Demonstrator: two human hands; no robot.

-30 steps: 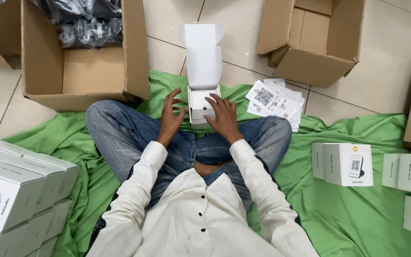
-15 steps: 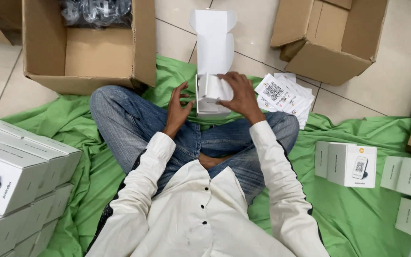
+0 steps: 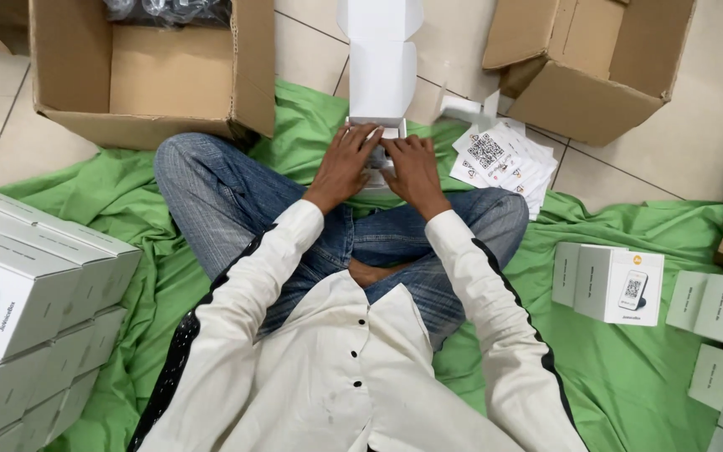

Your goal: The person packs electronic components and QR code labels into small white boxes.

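Beneath your left hand (image 3: 343, 165) and right hand (image 3: 414, 170), both pressed flat with fingers spread, sits one white box (image 3: 380, 79), lid upright.

A person sits cross-legged on a green cloth (image 3: 629, 377), both hands pressed onto a small white box (image 3: 381, 92) in front of the knees. The left hand (image 3: 346, 163) and the right hand (image 3: 413, 167) lie flat, side by side, on its body; its long lid stands open and upright beyond the fingers. What is inside is hidden, perhaps nothing. Just right of the box lies a stack of printed cards (image 3: 504, 159). 2 open cardboard cartons (image 3: 152, 92) stand on the tiled floor ahead. Stacked white boxes (image 3: 35, 293) sit at the left.
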